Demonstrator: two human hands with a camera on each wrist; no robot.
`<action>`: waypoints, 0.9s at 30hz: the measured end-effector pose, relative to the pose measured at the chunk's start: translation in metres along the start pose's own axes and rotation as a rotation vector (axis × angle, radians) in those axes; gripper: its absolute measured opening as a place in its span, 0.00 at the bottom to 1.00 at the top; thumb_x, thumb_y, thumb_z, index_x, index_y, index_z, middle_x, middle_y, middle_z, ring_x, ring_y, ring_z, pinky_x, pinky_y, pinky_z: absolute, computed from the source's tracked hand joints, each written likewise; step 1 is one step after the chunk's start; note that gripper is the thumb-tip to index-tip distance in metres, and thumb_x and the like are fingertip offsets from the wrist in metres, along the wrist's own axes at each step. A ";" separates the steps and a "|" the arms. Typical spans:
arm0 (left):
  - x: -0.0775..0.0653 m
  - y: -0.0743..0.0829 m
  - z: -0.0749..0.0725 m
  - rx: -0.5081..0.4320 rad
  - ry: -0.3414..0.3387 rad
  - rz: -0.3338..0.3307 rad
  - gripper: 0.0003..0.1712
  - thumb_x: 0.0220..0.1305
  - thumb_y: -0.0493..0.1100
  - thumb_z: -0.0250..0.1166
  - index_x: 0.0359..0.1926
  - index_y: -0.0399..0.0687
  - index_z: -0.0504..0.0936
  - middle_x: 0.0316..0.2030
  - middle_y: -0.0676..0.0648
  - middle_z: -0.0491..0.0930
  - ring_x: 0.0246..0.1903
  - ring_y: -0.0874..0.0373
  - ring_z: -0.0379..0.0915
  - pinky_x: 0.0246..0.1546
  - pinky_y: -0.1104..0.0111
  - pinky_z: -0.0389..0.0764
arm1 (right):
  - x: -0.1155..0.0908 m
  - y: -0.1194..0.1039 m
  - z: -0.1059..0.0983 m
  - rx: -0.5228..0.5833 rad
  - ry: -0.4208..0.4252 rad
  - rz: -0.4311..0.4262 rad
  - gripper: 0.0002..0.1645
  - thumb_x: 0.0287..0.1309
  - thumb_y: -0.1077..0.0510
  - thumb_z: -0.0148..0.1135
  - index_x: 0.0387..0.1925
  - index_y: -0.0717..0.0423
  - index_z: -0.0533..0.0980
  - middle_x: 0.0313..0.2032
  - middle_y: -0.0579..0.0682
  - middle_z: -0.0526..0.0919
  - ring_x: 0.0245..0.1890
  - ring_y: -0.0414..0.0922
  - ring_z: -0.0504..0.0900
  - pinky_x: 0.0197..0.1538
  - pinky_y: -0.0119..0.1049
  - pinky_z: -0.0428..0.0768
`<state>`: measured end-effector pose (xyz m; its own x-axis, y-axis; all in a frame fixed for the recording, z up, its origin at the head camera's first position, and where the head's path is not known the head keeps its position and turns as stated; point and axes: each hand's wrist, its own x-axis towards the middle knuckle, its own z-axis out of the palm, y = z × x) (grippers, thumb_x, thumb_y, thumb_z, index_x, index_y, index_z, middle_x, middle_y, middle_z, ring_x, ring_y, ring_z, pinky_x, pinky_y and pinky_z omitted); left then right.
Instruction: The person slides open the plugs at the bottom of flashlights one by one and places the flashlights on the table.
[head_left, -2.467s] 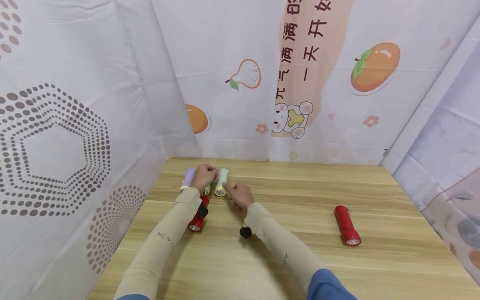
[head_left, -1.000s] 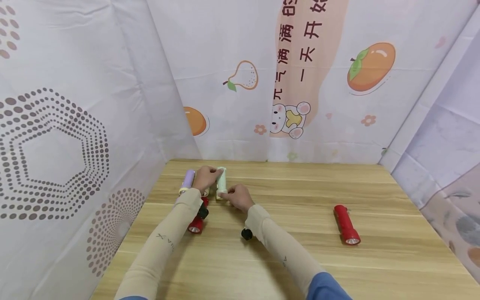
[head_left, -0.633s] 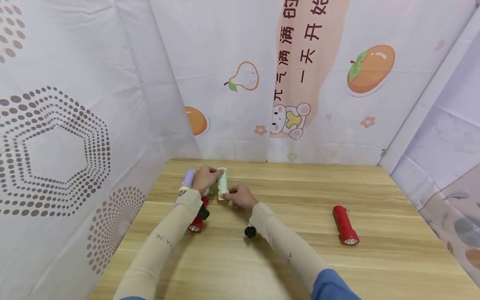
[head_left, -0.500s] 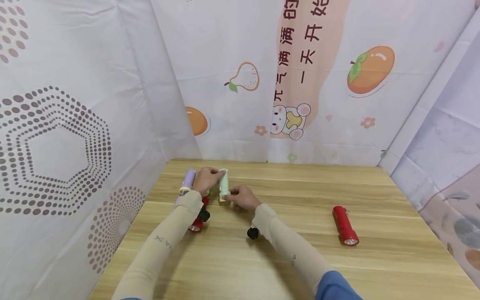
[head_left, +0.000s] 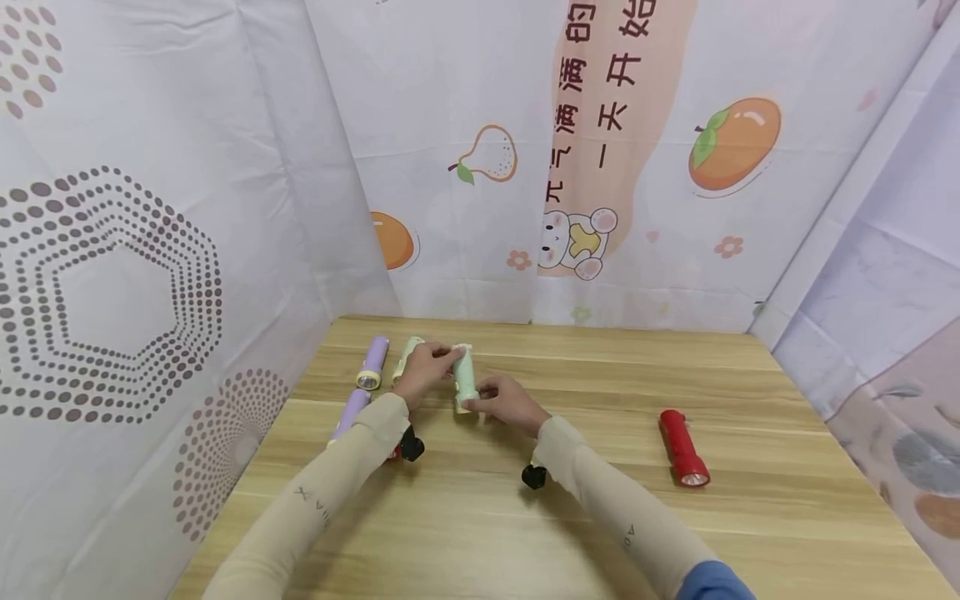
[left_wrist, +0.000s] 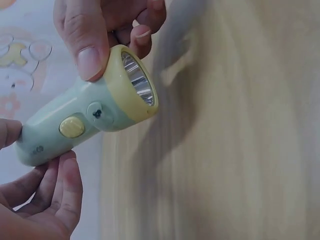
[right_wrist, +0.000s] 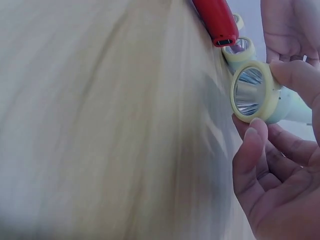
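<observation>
Both hands hold a pale green flashlight point(head_left: 465, 377) with a yellow head. My left hand point(head_left: 427, 367) pinches its tail end between thumb and fingers. At the lens end, my right hand point(head_left: 512, 402) grips the yellow rim. In the left wrist view the flashlight point(left_wrist: 70, 107) is raised off the wood, its yellow oval switch facing that camera. Its round reflector shows in the right wrist view, inside the yellow rim point(right_wrist: 275, 95). A second green flashlight point(head_left: 408, 354) lies behind my left hand and is partly covered by it.
Two purple flashlights point(head_left: 373, 361) point(head_left: 354, 408) lie at the table's left, the nearer one partly behind the left sleeve. A red flashlight point(right_wrist: 215, 17) is mostly hidden by the left wrist in the head view. Another red flashlight point(head_left: 682, 448) lies at the right of the wooden table point(head_left: 585, 400).
The green flashlight lay on the table beside the other green one. Both hands have taken hold of it, turned it, and carried it to the right and nearer, uncovering the second green flashlight.
</observation>
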<state>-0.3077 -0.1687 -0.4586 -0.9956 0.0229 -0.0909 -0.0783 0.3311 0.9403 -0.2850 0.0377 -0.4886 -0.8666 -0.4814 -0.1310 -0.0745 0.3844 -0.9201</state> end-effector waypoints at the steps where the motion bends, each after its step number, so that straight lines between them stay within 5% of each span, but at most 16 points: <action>1: -0.002 0.000 0.002 -0.005 -0.013 0.004 0.32 0.70 0.59 0.67 0.61 0.38 0.80 0.51 0.41 0.84 0.41 0.51 0.84 0.51 0.51 0.83 | -0.002 0.002 -0.002 -0.005 -0.003 -0.002 0.25 0.62 0.46 0.74 0.53 0.58 0.82 0.42 0.51 0.85 0.35 0.47 0.82 0.35 0.40 0.82; 9: -0.019 0.003 0.023 -0.048 -0.076 0.034 0.26 0.69 0.56 0.69 0.55 0.39 0.84 0.47 0.43 0.85 0.40 0.53 0.84 0.50 0.52 0.83 | -0.029 0.013 -0.014 -0.033 -0.045 -0.045 0.24 0.61 0.46 0.74 0.52 0.56 0.83 0.43 0.50 0.85 0.42 0.46 0.82 0.43 0.41 0.81; 14: -0.032 0.006 0.034 0.005 -0.128 0.058 0.28 0.68 0.60 0.69 0.54 0.42 0.84 0.45 0.46 0.86 0.39 0.54 0.84 0.49 0.52 0.83 | -0.048 0.019 -0.020 -0.029 -0.067 -0.058 0.23 0.61 0.47 0.75 0.50 0.58 0.82 0.42 0.51 0.85 0.41 0.47 0.82 0.41 0.41 0.82; 27: -0.065 0.010 0.070 -0.060 -0.251 0.122 0.25 0.68 0.55 0.70 0.54 0.41 0.84 0.45 0.46 0.85 0.40 0.53 0.83 0.47 0.54 0.85 | -0.105 0.029 -0.034 -0.052 -0.072 -0.026 0.22 0.60 0.47 0.76 0.48 0.56 0.82 0.37 0.50 0.85 0.32 0.43 0.79 0.29 0.35 0.79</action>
<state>-0.2404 -0.1011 -0.4657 -0.9546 0.2943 -0.0470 0.0311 0.2552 0.9664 -0.2123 0.1261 -0.4891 -0.8266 -0.5463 -0.1351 -0.1235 0.4103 -0.9036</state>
